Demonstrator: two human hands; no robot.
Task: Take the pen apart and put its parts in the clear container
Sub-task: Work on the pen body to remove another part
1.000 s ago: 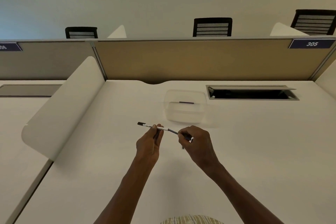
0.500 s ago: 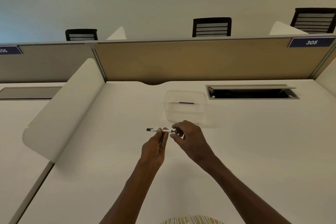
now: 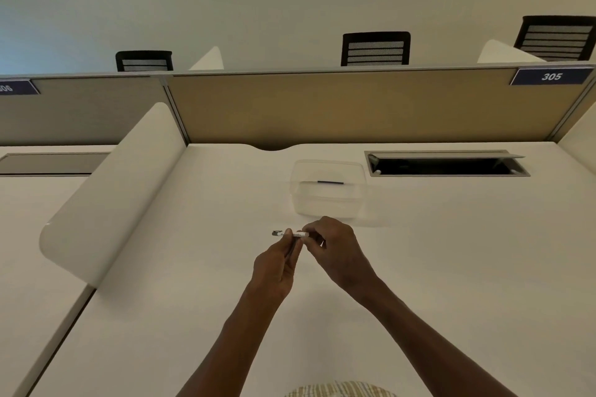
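A white pen barrel (image 3: 292, 234) with a dark left end lies level between both hands, above the white desk. My left hand (image 3: 276, 263) pinches it near its left half; a thin dark part also sticks down inside that hand's fingers. My right hand (image 3: 335, 251) grips the barrel's right end, which its fingers hide. Just beyond the hands stands the clear container (image 3: 328, 203), and a short dark pen part (image 3: 330, 182) lies in it near its far wall.
A white curved divider (image 3: 122, 184) runs along the desk's left side. An open cable slot (image 3: 445, 166) sits at the back right, next to the container. A tan partition (image 3: 354, 106) closes the back of the desk.
My hands have come together: the right hand moved left along the pen until it met the left hand, and the exposed dark inner section is no longer visible. The pen now lies level.
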